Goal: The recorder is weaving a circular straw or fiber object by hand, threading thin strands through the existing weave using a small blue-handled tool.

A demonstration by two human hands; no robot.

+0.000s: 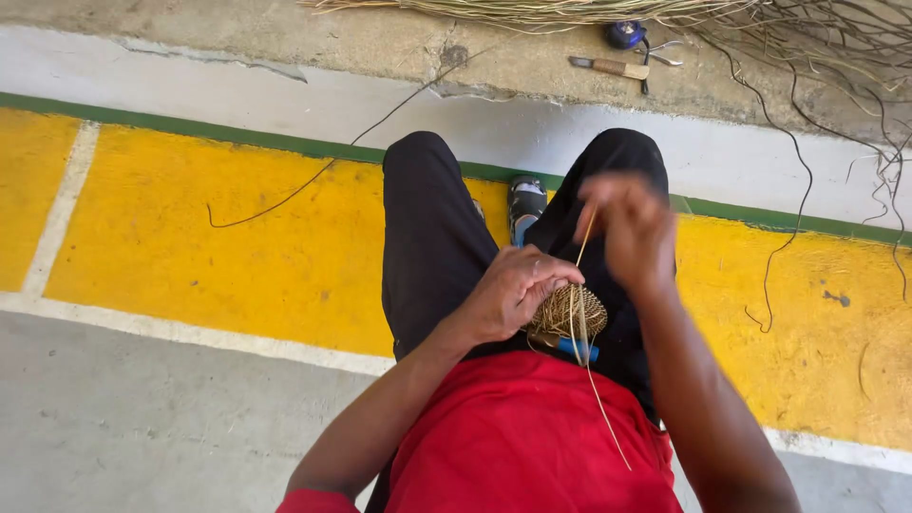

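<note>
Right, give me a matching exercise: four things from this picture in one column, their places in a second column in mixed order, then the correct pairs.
Things:
1. woven disc
2. knife with wooden handle
3. thin strand
4. bundle of fibres

Places:
A. along the top edge, on the concrete ledge
B. pinched in the raised right hand
C. held by the left hand over the lap
D. lying on the ledge beside a small blue thing

Pairs: 1-C, 2-D, 3-B, 4-A

L hand (513, 290) on woven ball (570, 312), R hand (629, 228) w/ strand (581, 285)
</note>
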